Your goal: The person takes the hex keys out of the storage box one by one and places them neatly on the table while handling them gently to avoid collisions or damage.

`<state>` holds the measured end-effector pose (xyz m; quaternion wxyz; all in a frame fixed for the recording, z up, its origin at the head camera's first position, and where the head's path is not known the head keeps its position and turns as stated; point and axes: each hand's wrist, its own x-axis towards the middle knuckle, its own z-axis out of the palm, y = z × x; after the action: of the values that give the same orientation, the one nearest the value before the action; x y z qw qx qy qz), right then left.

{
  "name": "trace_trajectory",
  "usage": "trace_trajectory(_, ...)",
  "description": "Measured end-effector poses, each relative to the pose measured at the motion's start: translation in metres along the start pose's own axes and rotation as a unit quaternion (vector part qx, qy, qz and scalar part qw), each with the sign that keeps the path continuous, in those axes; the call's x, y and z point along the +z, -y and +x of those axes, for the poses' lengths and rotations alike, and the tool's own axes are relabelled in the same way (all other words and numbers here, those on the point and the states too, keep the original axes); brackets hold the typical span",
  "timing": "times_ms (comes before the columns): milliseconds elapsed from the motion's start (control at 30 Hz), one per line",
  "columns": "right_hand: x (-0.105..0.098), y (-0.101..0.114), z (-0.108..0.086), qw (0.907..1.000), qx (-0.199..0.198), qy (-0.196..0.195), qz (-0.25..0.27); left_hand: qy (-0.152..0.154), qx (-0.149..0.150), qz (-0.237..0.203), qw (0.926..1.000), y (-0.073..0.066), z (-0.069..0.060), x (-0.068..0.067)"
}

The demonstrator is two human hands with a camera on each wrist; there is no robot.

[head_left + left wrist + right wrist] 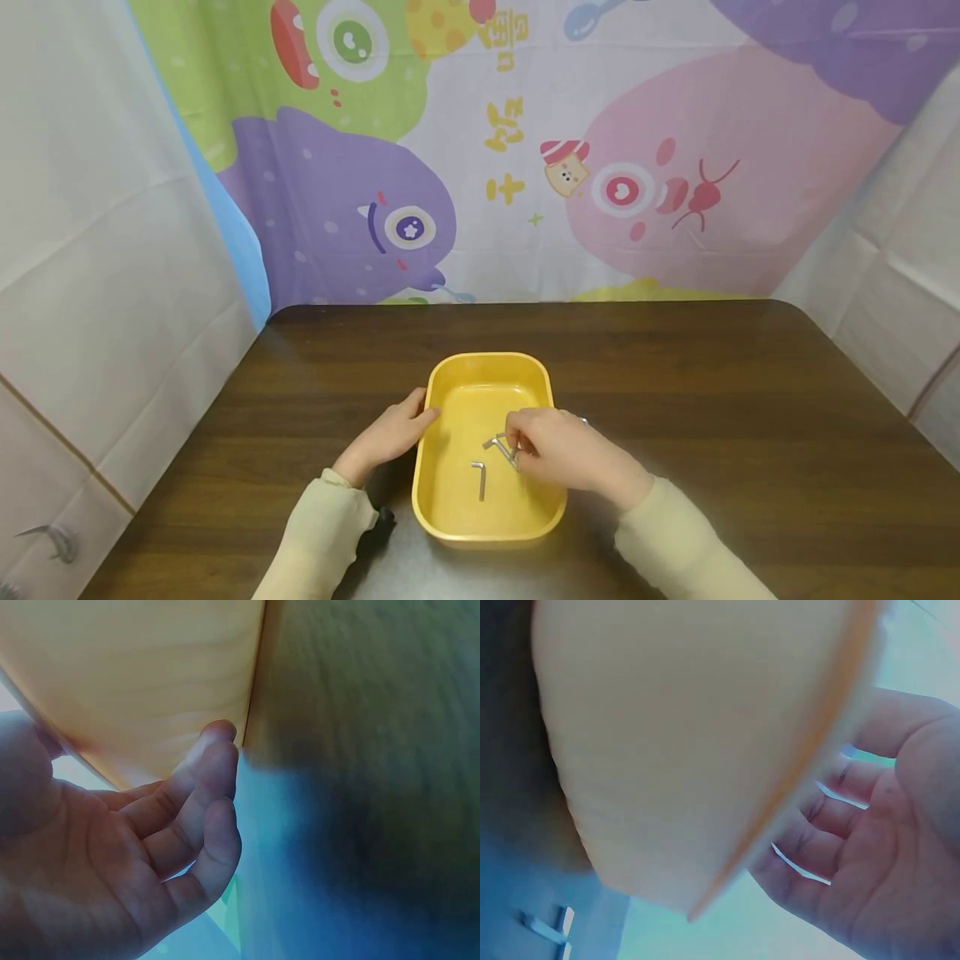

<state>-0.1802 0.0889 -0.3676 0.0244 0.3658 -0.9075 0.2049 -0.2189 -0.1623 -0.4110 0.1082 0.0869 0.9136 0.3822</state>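
Note:
A yellow tray (487, 533) stands on the table, and several L-shaped metal keys lie in it; one key (482, 482) is apart from the rest. My left hand (390, 433) grips the tray's left wall, thumb over the rim. In the left wrist view the fingers of that hand (165, 825) lie against the tray's outer wall (150, 675). Inside the tray, my right hand (570, 450) has its fingers curled down and pinches a metal key beside others. The right wrist view shows this hand (870, 825) behind the tray wall (675, 750), its fingertips hidden.
Small metal pieces (577, 419) lie on the dark wooden table (712, 400) just right of the tray, partly hidden by my right hand; the right wrist view shows one (544, 928). A cartoon-print cloth (495, 250) hangs behind the table, with pale cloths at both sides.

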Motion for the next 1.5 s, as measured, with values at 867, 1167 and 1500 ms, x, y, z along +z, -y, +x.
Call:
trace_trajectory(867, -0.036, -0.025, -0.008, 0.9964, 0.026, -0.081, 0.0, 0.001, 0.002, 0.003, 1.0, 0.0, 0.0, -0.001)
trace_trajectory(1167, -0.037, -0.035, -0.008, 0.9963, 0.037, -0.077, -0.006, 0.004, 0.0, 0.001, 1.0, 0.002, 0.0, 0.0)
trace_trajectory(1500, -0.041, -0.039, -0.009, 0.9962, 0.065, -0.059, -0.009, 0.004, 0.0, 0.001, 1.0, 0.0, -0.001, -0.001)
